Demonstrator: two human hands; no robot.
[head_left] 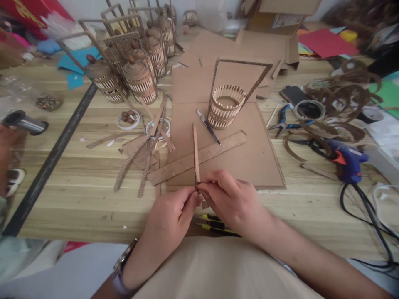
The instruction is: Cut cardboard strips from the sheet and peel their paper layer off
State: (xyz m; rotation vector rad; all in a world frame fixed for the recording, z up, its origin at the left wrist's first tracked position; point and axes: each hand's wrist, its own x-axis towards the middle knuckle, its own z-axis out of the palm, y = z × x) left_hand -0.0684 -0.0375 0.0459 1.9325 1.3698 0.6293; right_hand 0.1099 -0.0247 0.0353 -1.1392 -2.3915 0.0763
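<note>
Both hands meet near the table's front edge, fingers pinched on a narrow cardboard strip (196, 155). My left hand (174, 211) grips its lower end. Right beside it, my right hand (232, 199) pinches the same end between thumb and fingers. The strip points away from me, its corrugated edge showing. Under it lie a cardboard sheet (258, 153) and a flat cardboard piece shaped like a ruler (199, 157). Farther back on the sheet stand a pen (208, 126), lying flat, and a small round basket of light sticks (226, 108) with a tall angular cardboard handle.
Finished-looking lanterns (140, 81) crowd the back left. Loose corrugated strips (131, 162) lie left of the sheet. Pliers (283, 120), a tape roll (309, 110) and a blue glue gun (347, 160) with its cord are on the right. Yellow-black cutters (215, 224) lie by my body. Another person's hand (8, 141) is far left.
</note>
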